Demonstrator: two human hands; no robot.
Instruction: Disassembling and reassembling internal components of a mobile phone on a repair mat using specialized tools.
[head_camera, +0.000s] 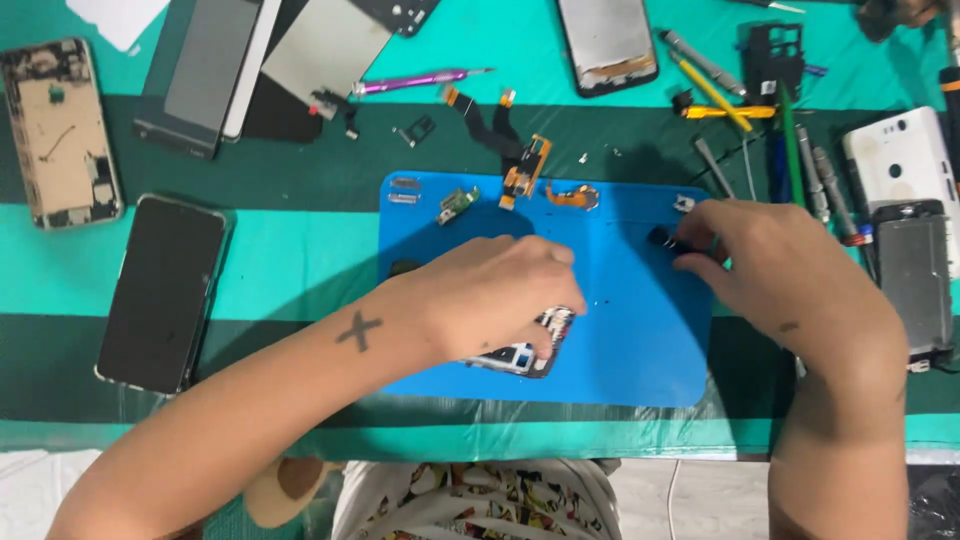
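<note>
Lying far left on the striped counter (300, 250) are an opened phone shell (60, 130) and a dark phone (160, 290). On the blue mat (640, 340), the left hand (490, 295) presses down on a circuit board (520, 355), fingers curled together. The right hand (780, 270) pinches a small black tool (665, 240) between its fingertips. Screwdrivers (800, 160) lie beyond.

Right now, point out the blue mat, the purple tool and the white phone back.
blue mat (640, 350): head view, bare lower right area.
purple tool (410, 81): head view, mid-handle.
white phone back (900, 160): head view, middle.
</note>
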